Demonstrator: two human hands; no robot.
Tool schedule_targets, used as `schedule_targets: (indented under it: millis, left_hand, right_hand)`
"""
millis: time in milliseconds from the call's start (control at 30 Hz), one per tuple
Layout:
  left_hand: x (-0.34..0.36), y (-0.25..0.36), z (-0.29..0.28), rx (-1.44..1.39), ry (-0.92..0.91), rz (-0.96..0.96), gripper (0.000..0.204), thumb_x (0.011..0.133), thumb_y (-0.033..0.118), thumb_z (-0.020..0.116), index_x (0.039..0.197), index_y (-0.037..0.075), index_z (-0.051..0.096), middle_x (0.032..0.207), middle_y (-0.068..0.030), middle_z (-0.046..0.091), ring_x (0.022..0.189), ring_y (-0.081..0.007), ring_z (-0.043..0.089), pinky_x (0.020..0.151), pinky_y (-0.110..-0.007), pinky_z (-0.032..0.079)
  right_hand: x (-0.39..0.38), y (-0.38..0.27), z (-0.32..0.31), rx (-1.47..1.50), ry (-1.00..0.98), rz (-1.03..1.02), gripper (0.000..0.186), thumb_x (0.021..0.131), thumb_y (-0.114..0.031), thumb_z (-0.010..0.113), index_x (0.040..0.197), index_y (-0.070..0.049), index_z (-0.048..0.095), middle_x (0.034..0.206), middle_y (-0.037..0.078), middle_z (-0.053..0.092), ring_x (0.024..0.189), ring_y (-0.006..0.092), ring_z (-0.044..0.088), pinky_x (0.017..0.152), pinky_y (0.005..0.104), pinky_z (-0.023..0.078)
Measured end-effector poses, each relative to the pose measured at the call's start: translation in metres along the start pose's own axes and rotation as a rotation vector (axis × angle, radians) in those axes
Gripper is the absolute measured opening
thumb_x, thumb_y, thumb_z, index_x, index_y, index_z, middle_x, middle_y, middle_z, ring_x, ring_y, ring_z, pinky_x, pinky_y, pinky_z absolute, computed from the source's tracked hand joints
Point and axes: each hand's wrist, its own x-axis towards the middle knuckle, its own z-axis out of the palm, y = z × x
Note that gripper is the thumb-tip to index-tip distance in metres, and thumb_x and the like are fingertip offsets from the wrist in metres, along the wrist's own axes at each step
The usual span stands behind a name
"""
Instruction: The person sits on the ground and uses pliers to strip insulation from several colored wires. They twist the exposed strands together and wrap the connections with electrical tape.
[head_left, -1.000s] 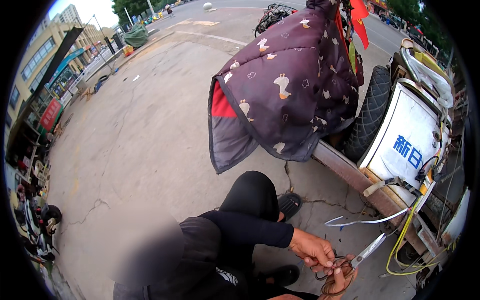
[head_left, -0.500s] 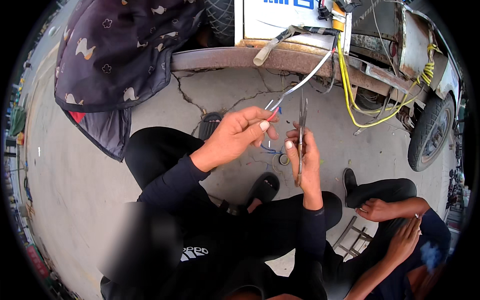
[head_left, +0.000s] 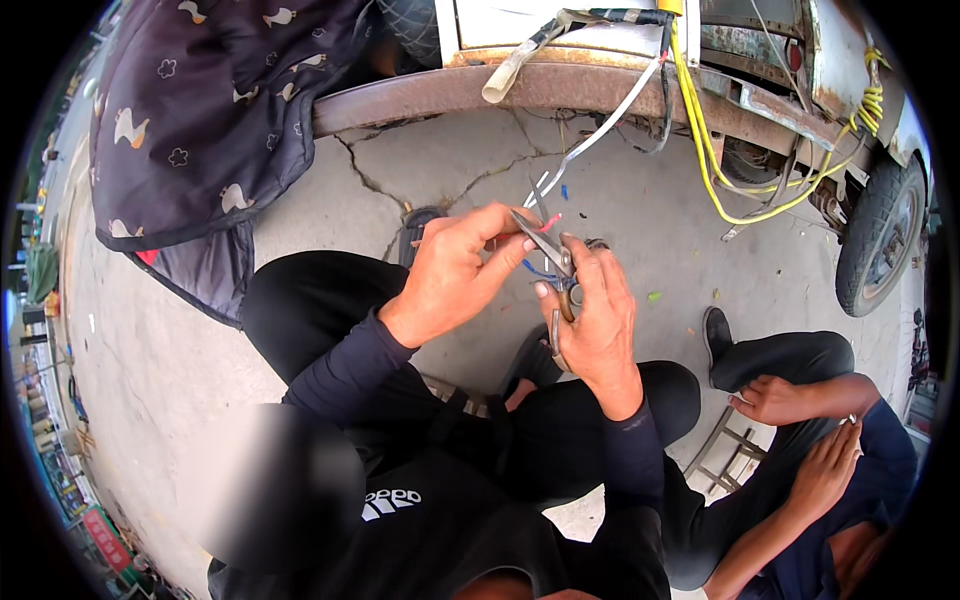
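My left hand [head_left: 452, 270] pinches the end of a cable, its fingertips closed on a red wire [head_left: 553, 222]. The white cable [head_left: 606, 128] hangs down to my fingers from the rusty vehicle frame, and its split end shows short white strands. My right hand [head_left: 602, 325] grips a pair of worn metal scissors [head_left: 552, 250] by the handles. The blades are spread and lie at the red wire, close to my left fingertips. Whether they touch the wire I cannot tell.
Ahead is a rusty vehicle frame [head_left: 400, 98] with a loop of yellow cable [head_left: 705, 165] and a wheel [head_left: 880, 240]. A dark duck-print cover [head_left: 205, 120] hangs at left. To the right sits another person [head_left: 790, 400], beside a small stool [head_left: 722, 452].
The scissors have swung from upright to slanting left, and their blades have opened at the red wire. My right hand has moved left, nearer my left hand. The view has shifted slightly.
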Motion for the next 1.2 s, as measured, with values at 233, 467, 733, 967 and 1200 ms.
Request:
schedule_targets:
  millis: [233, 467, 733, 967, 1200]
  left_hand:
    - [0.011, -0.017, 0.009, 0.226, 0.041, 0.292, 0.01, 0.077, -0.006, 0.069, 0.085, -0.002, 0.064, 0.086, -0.011, 0.071, 0.063, -0.0205, 0.059, 0.058, -0.029, 0.047]
    - [0.016, -0.029, 0.021, 0.389, 0.096, 0.458, 0.018, 0.07, -0.006, 0.071, 0.085, 0.001, 0.066, 0.078, -0.0086, 0.068, 0.06, -0.0217, 0.057, 0.054, -0.03, 0.045]
    - [0.015, -0.028, 0.023, 0.364, 0.114, 0.526, 0.013, 0.074, -0.002, 0.071, 0.085, 0.0, 0.066, 0.074, -0.0093, 0.065, 0.059, -0.0228, 0.058, 0.054, -0.03, 0.046]
    - [-0.005, -0.032, 0.015, -0.198, -0.165, -0.038, 0.013, 0.093, 0.011, 0.061, 0.097, -0.002, 0.063, 0.071, -0.0043, 0.059, 0.055, -0.0147, 0.052, 0.052, -0.028, 0.039]
    - [-0.013, -0.044, -0.001, -1.334, -0.521, -0.76, 0.011, 0.098, 0.013, 0.052, 0.098, 0.003, 0.056, 0.062, 0.0031, 0.039, 0.053, -0.0062, 0.03, 0.049, -0.023, 0.023]
  right_hand:
    - [0.001, 0.012, -0.005, 0.057, -0.071, 0.063, 0.054, 0.076, -0.011, 0.076, 0.125, -0.002, 0.054, 0.096, 0.015, 0.054, 0.089, 0.0339, 0.056, 0.074, 0.0427, 0.048]
    - [-0.002, 0.024, -0.002, 0.021, -0.06, 0.065, 0.044, 0.078, -0.011, 0.073, 0.117, -0.001, 0.055, 0.093, 0.015, 0.054, 0.085, 0.0357, 0.057, 0.068, 0.0425, 0.048]
    - [-0.009, 0.032, 0.008, 0.098, -0.004, 0.031, 0.037, 0.071, -0.002, 0.067, 0.106, -0.001, 0.055, 0.085, 0.014, 0.054, 0.069, 0.0354, 0.058, 0.057, 0.0419, 0.047]
    - [-0.013, 0.042, 0.02, 0.076, 0.012, -0.043, 0.042, 0.062, 0.001, 0.068, 0.102, -0.002, 0.056, 0.083, 0.014, 0.052, 0.067, 0.0351, 0.057, 0.056, 0.0411, 0.047]
    - [-0.013, 0.046, 0.022, 0.043, 0.012, -0.18, 0.043, 0.059, 0.001, 0.068, 0.1, -0.003, 0.056, 0.08, 0.013, 0.05, 0.066, 0.0333, 0.056, 0.055, 0.0408, 0.045]
